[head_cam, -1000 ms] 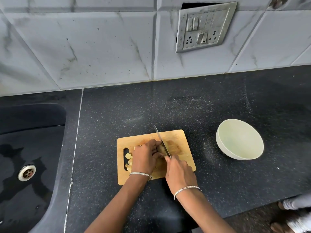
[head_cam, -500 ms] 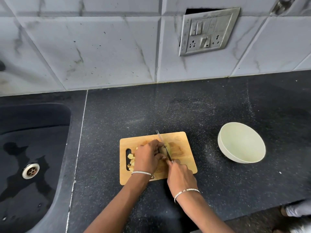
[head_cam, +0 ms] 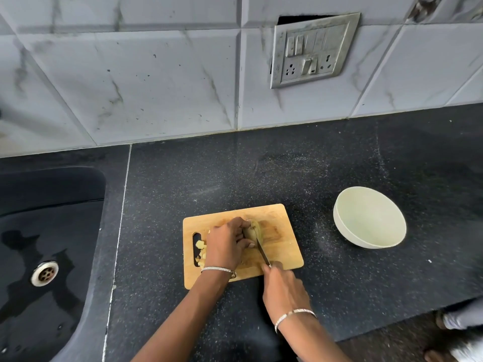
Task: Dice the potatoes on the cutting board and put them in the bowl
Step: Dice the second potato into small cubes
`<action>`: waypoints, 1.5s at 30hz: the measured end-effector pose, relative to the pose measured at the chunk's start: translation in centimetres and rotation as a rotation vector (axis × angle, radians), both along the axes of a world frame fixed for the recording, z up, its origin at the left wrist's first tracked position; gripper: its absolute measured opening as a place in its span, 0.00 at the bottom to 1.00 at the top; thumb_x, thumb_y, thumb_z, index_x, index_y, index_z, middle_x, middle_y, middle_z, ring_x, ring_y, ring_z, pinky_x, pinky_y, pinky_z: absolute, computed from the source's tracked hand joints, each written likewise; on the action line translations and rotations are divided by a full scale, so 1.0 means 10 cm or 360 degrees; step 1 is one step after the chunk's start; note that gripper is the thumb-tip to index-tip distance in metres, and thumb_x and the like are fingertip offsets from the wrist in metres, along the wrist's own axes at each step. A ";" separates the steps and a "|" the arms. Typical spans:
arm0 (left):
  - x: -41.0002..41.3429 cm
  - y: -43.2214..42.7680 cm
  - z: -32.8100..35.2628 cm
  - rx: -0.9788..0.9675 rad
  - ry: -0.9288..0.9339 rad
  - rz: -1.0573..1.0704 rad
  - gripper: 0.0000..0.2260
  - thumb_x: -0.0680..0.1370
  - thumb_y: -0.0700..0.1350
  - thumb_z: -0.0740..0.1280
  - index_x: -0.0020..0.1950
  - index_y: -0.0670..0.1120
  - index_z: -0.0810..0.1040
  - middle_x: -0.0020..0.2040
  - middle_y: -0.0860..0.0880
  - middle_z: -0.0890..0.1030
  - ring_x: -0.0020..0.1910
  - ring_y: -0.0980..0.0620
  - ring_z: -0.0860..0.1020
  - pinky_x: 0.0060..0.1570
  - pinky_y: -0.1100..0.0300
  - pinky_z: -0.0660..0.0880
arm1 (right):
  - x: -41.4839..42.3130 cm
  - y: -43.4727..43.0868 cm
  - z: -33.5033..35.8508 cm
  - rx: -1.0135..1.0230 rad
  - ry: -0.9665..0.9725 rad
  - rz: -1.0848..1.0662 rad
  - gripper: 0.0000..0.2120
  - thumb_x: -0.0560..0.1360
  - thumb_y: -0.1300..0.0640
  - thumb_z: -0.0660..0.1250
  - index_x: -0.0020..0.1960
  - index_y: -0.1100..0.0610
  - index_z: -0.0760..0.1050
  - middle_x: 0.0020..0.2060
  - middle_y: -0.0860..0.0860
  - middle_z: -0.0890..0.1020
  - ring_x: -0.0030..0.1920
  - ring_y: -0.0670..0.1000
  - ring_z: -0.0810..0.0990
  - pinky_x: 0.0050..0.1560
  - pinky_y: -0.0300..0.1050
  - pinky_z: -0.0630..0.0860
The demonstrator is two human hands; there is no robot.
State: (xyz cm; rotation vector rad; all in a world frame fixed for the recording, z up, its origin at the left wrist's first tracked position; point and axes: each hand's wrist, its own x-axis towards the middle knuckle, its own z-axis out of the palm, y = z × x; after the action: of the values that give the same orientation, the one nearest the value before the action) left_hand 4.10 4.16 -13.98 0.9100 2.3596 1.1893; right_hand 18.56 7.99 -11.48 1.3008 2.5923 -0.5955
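Note:
A wooden cutting board point(head_cam: 282, 246) lies on the black counter. My left hand point(head_cam: 227, 244) grips a potato piece point(head_cam: 252, 231) near the board's middle, fingers curled over it. My right hand point(head_cam: 283, 288) holds a knife point(head_cam: 262, 250) by its handle at the board's front edge. The blade lies against the potato's right side, just right of my left fingers. Several pale diced potato bits point(head_cam: 201, 250) sit by the board's handle slot at the left. A pale empty bowl point(head_cam: 369, 220) stands on the counter to the right of the board.
A black sink point(head_cam: 47, 257) with a metal drain and water patches fills the left. A tiled wall with a switch plate point(head_cam: 313, 49) runs behind the counter. The counter's front edge is at the lower right, with someone's feet point(head_cam: 460, 335) on the floor below.
The knife has drawn back toward me, so less blade shows beyond the potato. My right hand has slid back to the board's front edge. My left hand stays on the potato.

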 end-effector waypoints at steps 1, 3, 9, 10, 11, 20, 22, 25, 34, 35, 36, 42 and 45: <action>0.01 0.00 0.00 -0.0004 -0.0004 -0.0001 0.16 0.66 0.36 0.78 0.51 0.48 0.81 0.41 0.58 0.83 0.41 0.63 0.82 0.48 0.60 0.81 | -0.01 0.00 -0.01 0.0000 -0.0004 -0.0008 0.19 0.83 0.44 0.46 0.59 0.55 0.69 0.53 0.54 0.81 0.55 0.60 0.81 0.45 0.51 0.74; 0.00 0.00 0.02 -0.0026 -0.0006 0.0016 0.16 0.66 0.36 0.78 0.49 0.49 0.81 0.38 0.59 0.82 0.39 0.64 0.81 0.47 0.60 0.81 | -0.03 0.01 -0.02 -0.0003 0.0012 -0.0006 0.19 0.83 0.44 0.46 0.58 0.55 0.69 0.52 0.55 0.81 0.54 0.60 0.81 0.45 0.52 0.75; 0.03 0.00 0.07 -0.0114 0.0086 0.0031 0.15 0.67 0.38 0.77 0.50 0.51 0.79 0.40 0.56 0.84 0.41 0.61 0.80 0.44 0.69 0.76 | 0.14 -0.05 -0.01 -0.0012 0.0055 0.0008 0.19 0.83 0.43 0.46 0.57 0.54 0.68 0.51 0.54 0.82 0.53 0.58 0.81 0.45 0.51 0.75; 0.04 0.00 0.08 -0.0116 0.0076 0.0026 0.15 0.68 0.38 0.77 0.50 0.50 0.79 0.41 0.56 0.84 0.40 0.62 0.79 0.42 0.72 0.74 | 0.20 -0.08 0.00 -0.0016 0.0042 0.0015 0.19 0.82 0.43 0.45 0.56 0.54 0.68 0.50 0.53 0.82 0.53 0.58 0.82 0.45 0.51 0.76; 0.04 0.00 0.09 -0.0110 0.0069 0.0017 0.14 0.68 0.38 0.76 0.50 0.49 0.79 0.41 0.55 0.84 0.40 0.63 0.78 0.42 0.74 0.73 | 0.28 -0.11 0.01 -0.0024 0.0028 0.0014 0.19 0.82 0.42 0.45 0.55 0.53 0.67 0.49 0.53 0.82 0.52 0.57 0.82 0.44 0.50 0.76; 0.05 -0.04 0.08 -0.0021 0.0022 0.0019 0.16 0.66 0.39 0.78 0.51 0.47 0.79 0.40 0.57 0.81 0.39 0.68 0.77 0.40 0.81 0.69 | 0.77 -0.13 0.39 -0.0010 -0.0173 -0.0034 0.22 0.77 0.37 0.36 0.48 0.49 0.61 0.46 0.50 0.79 0.54 0.53 0.80 0.42 0.45 0.69; 0.05 -0.05 0.08 0.0008 0.0016 0.0029 0.16 0.66 0.38 0.78 0.51 0.46 0.79 0.39 0.58 0.80 0.37 0.73 0.74 0.40 0.81 0.69 | 0.68 -0.05 0.42 -0.0022 0.0015 -0.0031 0.21 0.79 0.38 0.38 0.48 0.49 0.64 0.41 0.48 0.77 0.49 0.53 0.81 0.39 0.45 0.69; 0.05 -0.06 0.08 0.0029 -0.0016 0.0029 0.16 0.67 0.37 0.78 0.51 0.44 0.79 0.39 0.58 0.80 0.35 0.75 0.74 0.41 0.82 0.69 | 0.41 0.02 0.37 0.0023 0.0217 0.0009 0.20 0.81 0.40 0.42 0.50 0.49 0.68 0.37 0.47 0.75 0.45 0.55 0.81 0.36 0.46 0.68; 0.02 -0.07 0.02 0.0087 -0.0014 0.0043 0.13 0.68 0.39 0.77 0.51 0.44 0.80 0.42 0.52 0.83 0.42 0.64 0.80 0.45 0.78 0.73 | 0.14 0.03 0.17 0.0074 0.0191 0.0076 0.19 0.82 0.43 0.44 0.54 0.52 0.68 0.48 0.54 0.81 0.50 0.60 0.81 0.38 0.49 0.65; 0.02 -0.07 0.02 0.0093 -0.0006 0.0038 0.13 0.68 0.39 0.77 0.50 0.44 0.80 0.42 0.52 0.83 0.42 0.64 0.80 0.46 0.77 0.74 | 0.13 0.03 0.17 0.0078 0.0180 0.0075 0.19 0.82 0.43 0.44 0.55 0.52 0.68 0.48 0.54 0.81 0.51 0.60 0.80 0.38 0.49 0.65; 0.01 -0.07 0.01 0.0098 0.0002 0.0033 0.13 0.68 0.39 0.77 0.50 0.44 0.81 0.42 0.52 0.83 0.41 0.64 0.80 0.46 0.76 0.75 | 0.13 0.02 0.16 0.0083 0.0167 0.0074 0.19 0.82 0.43 0.44 0.55 0.52 0.68 0.48 0.54 0.81 0.51 0.60 0.80 0.38 0.49 0.65; -0.01 -0.06 -0.04 0.0074 0.0044 0.0031 0.14 0.66 0.43 0.79 0.49 0.46 0.82 0.40 0.54 0.84 0.41 0.62 0.82 0.46 0.72 0.77 | 0.07 -0.01 0.14 0.0079 0.0110 0.0066 0.19 0.82 0.43 0.44 0.56 0.52 0.67 0.49 0.53 0.81 0.51 0.59 0.81 0.38 0.49 0.68; -0.01 -0.07 -0.06 0.0085 0.0099 0.0030 0.14 0.67 0.43 0.78 0.50 0.45 0.82 0.41 0.54 0.85 0.42 0.62 0.82 0.46 0.73 0.76 | 0.03 -0.01 0.13 0.0080 0.0081 0.0060 0.19 0.82 0.43 0.44 0.56 0.53 0.67 0.49 0.53 0.81 0.51 0.58 0.81 0.37 0.48 0.67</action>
State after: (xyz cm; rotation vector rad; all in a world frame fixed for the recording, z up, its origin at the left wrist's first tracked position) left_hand 4.04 3.50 -14.60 0.9571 2.4005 1.2539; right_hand 18.81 7.93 -10.13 1.2645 2.6830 -0.5682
